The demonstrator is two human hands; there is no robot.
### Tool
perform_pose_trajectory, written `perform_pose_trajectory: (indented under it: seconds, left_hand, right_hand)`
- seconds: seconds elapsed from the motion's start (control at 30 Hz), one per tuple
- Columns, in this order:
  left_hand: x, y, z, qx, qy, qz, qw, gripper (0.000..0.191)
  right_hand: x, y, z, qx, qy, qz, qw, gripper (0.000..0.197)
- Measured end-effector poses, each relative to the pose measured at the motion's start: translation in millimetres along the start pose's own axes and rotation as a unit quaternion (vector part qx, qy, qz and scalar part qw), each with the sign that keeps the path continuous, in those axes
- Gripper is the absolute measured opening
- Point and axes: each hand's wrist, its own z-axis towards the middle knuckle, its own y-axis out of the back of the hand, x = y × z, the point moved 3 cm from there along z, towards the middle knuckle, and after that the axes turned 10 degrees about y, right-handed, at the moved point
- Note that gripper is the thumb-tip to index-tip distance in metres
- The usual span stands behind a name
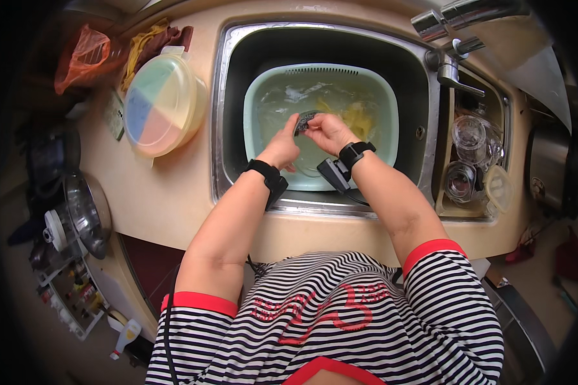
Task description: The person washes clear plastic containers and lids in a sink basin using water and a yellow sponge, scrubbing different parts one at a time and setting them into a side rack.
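Over a pale green plastic basin (pixel 392 115) of water, both my hands meet at a small dark grey, speckled piece (pixel 304 123), whose exact kind I cannot tell. My left hand (pixel 282 147) has its fingers along the piece's left edge. The thumb and fingers of my right hand (pixel 329 133) pinch its right side. Something yellow and limp (pixel 357 120) lies in the water beyond my right hand. A clear rounded edge shows faintly below my hands; what it belongs to is unclear. The basin stands in a dark sink (pixel 327 45) with a metal rim.
A chrome faucet (pixel 450 72) reaches in at the upper right. Clear containers (pixel 469 139) fill the small side basin. Left of the sink stands a lidded tub (pixel 161 106) with a four-coloured top, near cloths (pixel 149 53) and an orange plastic bag (pixel 84 60). A metal bowl (pixel 86 211) sits further left.
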Motion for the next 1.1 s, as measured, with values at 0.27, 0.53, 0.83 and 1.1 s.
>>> perform_pose_trajectory:
  seconds: [0.27,0.53,0.83,1.1]
  left_hand:
    - [-7,8,-5,0.027,0.027,0.013,0.999,0.084]
    - [-18,-5,8,-0.076,-0.011,0.157,0.985,0.075]
    - [-5,-7,26,-0.087,0.025,0.168,0.982,0.066]
    - [2,-6,21,-0.008,0.09,-0.015,0.996,0.078]
  right_hand:
    - [-31,10,-35,0.406,-0.068,-0.644,0.645,0.032]
    - [21,59,-65,0.199,0.031,-0.94,0.275,0.019]
    - [-7,45,-59,0.284,0.188,-0.912,0.228,0.029]
    - [-35,8,-45,0.405,-0.099,-0.64,0.645,0.062]
